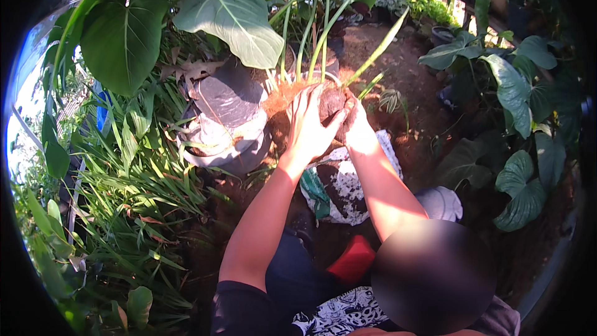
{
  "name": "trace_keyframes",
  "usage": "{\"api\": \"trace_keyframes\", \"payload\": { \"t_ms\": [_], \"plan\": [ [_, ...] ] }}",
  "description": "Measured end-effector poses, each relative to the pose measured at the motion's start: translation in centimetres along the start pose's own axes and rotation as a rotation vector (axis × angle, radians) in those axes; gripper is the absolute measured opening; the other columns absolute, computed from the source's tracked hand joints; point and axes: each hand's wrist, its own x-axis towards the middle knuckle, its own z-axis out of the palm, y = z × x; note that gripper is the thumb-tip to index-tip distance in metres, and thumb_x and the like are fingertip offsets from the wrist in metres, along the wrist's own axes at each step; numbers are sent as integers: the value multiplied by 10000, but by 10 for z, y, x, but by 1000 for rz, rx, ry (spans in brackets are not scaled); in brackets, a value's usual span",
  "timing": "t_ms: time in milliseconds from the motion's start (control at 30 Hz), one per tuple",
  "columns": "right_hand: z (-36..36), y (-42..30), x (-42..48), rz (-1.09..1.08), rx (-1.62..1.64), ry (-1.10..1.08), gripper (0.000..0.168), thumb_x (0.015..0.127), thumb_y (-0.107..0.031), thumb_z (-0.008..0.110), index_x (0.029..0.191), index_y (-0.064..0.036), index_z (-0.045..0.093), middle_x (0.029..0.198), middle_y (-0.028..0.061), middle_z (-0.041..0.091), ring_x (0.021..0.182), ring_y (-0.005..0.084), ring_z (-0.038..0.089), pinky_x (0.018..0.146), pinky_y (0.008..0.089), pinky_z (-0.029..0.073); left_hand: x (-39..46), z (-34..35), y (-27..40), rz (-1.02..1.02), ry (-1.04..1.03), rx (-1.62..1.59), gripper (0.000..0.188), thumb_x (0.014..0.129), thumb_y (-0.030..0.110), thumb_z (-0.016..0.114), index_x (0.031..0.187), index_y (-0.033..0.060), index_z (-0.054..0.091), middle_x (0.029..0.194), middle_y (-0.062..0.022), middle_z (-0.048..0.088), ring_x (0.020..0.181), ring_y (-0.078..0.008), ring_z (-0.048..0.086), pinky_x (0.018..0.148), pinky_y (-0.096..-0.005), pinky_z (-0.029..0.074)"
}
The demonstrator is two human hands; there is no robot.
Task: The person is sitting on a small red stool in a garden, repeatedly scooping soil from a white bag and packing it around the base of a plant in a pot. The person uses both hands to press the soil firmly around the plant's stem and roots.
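Observation:
Both my hands are cupped around a dark brown clump of soil or fibre [332, 101]. My left hand [305, 123] lies along its left side, fingers pointing away from me. Along the clump's right side curls my right hand [357, 121], its fingers dark with soil. Just beyond them rise the long green stalks [305, 49] of a large-leaved plant, and orange-brown fibre [282, 98] covers its base. The rim of its pot is mostly hidden. Below my forearms lies an opened white and green plastic sack [345, 191] with dark soil on it.
A grey-black pot [228, 149] with crumpled dark plastic stands left of my hands. Broad leaves [233, 18] overhang it. Strap-leaved plants [140, 196] crowd the left, and large-leaved plants [520, 182] the right. A red object [353, 259] lies near my legs, on brown ground.

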Motion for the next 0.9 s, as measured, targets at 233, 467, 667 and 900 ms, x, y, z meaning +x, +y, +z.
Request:
{"api": "trace_keyframes", "payload": {
  "t_ms": [233,467,667,900],
  "plan": [
    [8,15,0,-32,61,147,475,1043,-424,476,1259,-20,599,1194,176,687,1087,304,674,984,464,544,4,0,-23,-240,89,-376,513,898,176,697,1335,-10,502,1267,-237,561,1223,-394,532,1063,-472,408],
    [-83,-2,5,-48,67,-9,535,1061,-486,392,1181,-14,612,1069,156,707,997,296,688,940,449,564,3,42,-42,-173,-134,9,557,956,314,613,1397,6,469,1395,-228,493,1351,-388,407,1148,-539,258],
    [-75,23,1,-210,106,433,411,1061,-426,464,1237,-77,591,1073,82,703,948,212,702,841,362,603,-10,62,-74,-245,-207,140,442,999,220,556,1394,35,486,1389,-221,514,1349,-377,424,1153,-507,284],
    [-65,18,-1,-285,-136,503,585,1034,-554,449,1387,-90,498,1256,100,625,1167,231,608,1002,395,499,9,69,-53,-358,-128,-13,417,949,193,651,1291,-30,563,1163,-240,634,1081,-366,632,945,-421,489]
  ]
}}
